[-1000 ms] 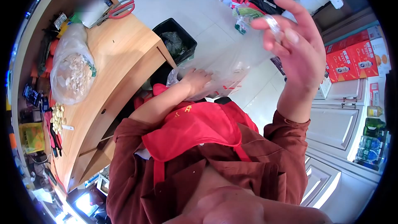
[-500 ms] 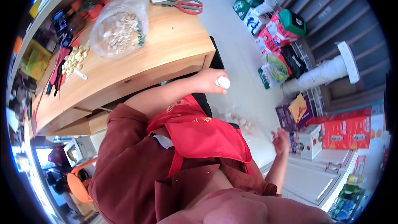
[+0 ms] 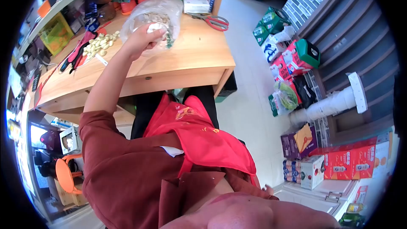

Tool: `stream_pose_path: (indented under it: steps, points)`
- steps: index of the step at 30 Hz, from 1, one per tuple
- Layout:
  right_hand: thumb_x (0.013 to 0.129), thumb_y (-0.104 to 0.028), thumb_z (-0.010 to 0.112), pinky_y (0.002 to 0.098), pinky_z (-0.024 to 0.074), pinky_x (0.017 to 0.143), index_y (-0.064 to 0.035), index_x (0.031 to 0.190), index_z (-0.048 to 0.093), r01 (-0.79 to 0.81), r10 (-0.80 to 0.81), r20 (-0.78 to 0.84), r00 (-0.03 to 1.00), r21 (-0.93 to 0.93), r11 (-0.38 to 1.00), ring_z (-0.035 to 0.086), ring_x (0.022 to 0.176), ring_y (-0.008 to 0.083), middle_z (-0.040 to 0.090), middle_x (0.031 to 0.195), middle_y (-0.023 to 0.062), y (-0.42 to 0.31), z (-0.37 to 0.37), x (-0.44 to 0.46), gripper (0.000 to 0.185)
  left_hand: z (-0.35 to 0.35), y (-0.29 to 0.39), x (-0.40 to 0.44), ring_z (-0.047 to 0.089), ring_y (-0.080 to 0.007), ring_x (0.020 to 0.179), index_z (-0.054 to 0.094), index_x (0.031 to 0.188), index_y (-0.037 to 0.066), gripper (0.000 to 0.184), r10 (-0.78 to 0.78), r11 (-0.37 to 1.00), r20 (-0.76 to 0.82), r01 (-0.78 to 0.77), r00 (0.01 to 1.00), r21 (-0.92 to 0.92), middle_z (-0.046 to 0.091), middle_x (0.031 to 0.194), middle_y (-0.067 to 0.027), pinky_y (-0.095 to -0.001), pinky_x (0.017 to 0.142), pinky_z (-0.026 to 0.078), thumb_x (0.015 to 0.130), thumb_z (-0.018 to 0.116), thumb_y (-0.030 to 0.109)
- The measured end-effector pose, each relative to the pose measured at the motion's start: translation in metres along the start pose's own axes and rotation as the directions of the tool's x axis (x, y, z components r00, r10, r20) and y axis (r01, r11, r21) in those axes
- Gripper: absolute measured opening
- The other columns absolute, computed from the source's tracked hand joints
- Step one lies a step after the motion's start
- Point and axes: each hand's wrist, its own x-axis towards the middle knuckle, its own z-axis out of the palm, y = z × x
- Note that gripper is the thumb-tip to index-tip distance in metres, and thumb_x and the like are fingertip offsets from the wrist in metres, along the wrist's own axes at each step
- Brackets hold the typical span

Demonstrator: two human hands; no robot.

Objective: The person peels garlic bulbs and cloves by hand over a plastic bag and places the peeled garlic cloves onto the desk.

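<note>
My left hand (image 3: 142, 41) reaches over the front of a clear plastic bag (image 3: 171, 12) on the wooden table, its fingers closed around a whitish garlic bulb (image 3: 156, 28). Dry garlic skins fill the bag behind the fingers. Left of the bag, peeled garlic cloves (image 3: 99, 44) lie in a loose pile. A small white strip (image 3: 101, 60) rests just in front of them. Low at my right side, only the fingertips of my right hand (image 3: 268, 190) show past the sleeve. They look apart, with nothing visible in them.
Red-handled scissors (image 3: 217, 23) and a white box (image 3: 196, 4) are at the table's right end. Dark and pink tools (image 3: 78, 51) lie left of the cloves. Packaged goods (image 3: 295, 57) line the wall at right. An orange stool (image 3: 68, 174) stands at lower left.
My left hand has moved from beyond the table's right edge to the bag, still holding the garlic bulb. My right hand has dropped back towards my body. The view has shifted.
</note>
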Motion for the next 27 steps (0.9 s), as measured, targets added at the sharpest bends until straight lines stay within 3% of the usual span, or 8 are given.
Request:
stream_pose_path:
  steps: [3,7,13,17,23,27]
  points:
    - [0.079,-0.009,0.059,0.0226,0.0404,0.042,-0.0029,0.086,0.051,-0.028,0.03,0.044,0.999,-0.054,0.998,0.046,0.054,0.0158,0.043,0.063,0.0054,0.024,0.014,0.009,0.013,-0.015,-0.007,-0.001,0.047,-0.0058,0.059,0.051,0.108,0.009,0.029,-0.061,0.917,-0.025,0.046,0.998,-0.396,0.063,0.087,-0.0047,-0.0178,0.052,0.039,0.086,0.058,0.027]
    - [0.08,-0.009,0.058,0.0226,0.0396,0.042,-0.0034,0.084,0.051,-0.014,0.029,0.118,0.993,-0.128,0.992,0.045,0.052,0.015,0.042,0.062,0.0045,0.038,0.048,0.008,0.01,-0.02,-0.014,0.001,0.055,-0.0137,0.069,0.048,0.109,0.009,0.024,-0.055,0.777,-0.06,0.005,0.997,-0.63,0.061,0.099,-0.0115,-0.0207,0.057,0.046,0.09,0.051,0.023]
    - [0.08,-0.009,0.057,0.0226,0.0383,0.041,-0.0042,0.08,0.051,0.04,0.008,0.202,0.979,-0.233,0.972,0.044,0.05,0.0137,0.042,0.06,0.0031,0.032,0.093,0.011,0.007,-0.023,-0.014,-0.008,0.06,-0.0211,0.087,0.041,0.121,0.007,0.033,0.064,0.784,0.038,-0.027,0.997,-0.621,0.054,0.114,-0.0173,-0.0244,0.071,0.051,0.091,0.049,0.018]
    - [0.08,-0.009,0.055,0.0226,0.0375,0.041,-0.0047,0.077,0.052,0.064,-0.007,0.218,0.976,-0.256,0.965,0.043,0.049,0.0129,0.042,0.059,0.0022,0.029,0.101,0.007,0.007,-0.026,-0.014,-0.009,0.06,-0.0237,0.089,0.04,0.121,0.007,0.032,0.048,0.785,0.021,-0.024,0.999,-0.618,0.055,0.114,-0.0164,-0.026,0.074,0.051,0.091,0.047,0.017]
    - [0.081,-0.009,0.054,0.0227,0.0362,0.04,-0.0055,0.073,0.052,0.094,-0.029,0.224,0.974,-0.285,0.954,0.042,0.047,0.0116,0.042,0.057,0.0008,0.03,0.101,0.001,0.009,-0.034,-0.014,-0.013,0.054,-0.0267,0.1,0.042,0.115,0.001,0.027,0.051,0.669,-0.016,-0.046,0.999,-0.742,0.049,0.114,-0.0138,-0.0343,0.086,0.05,0.09,0.048,0.011]
    - [0.081,-0.009,0.053,0.0227,0.0354,0.04,-0.006,0.071,0.052,0.147,-0.072,0.248,0.966,-0.299,0.943,0.041,0.046,0.0108,0.041,0.056,-0.0001,0.025,0.091,-0.003,0.011,-0.044,-0.016,-0.007,0.053,-0.0242,0.1,0.044,0.114,0.003,0.027,0.053,0.692,0.028,-0.016,0.998,-0.722,0.049,0.112,-0.0115,-0.0341,0.087,0.049,0.089,0.049,0.01]
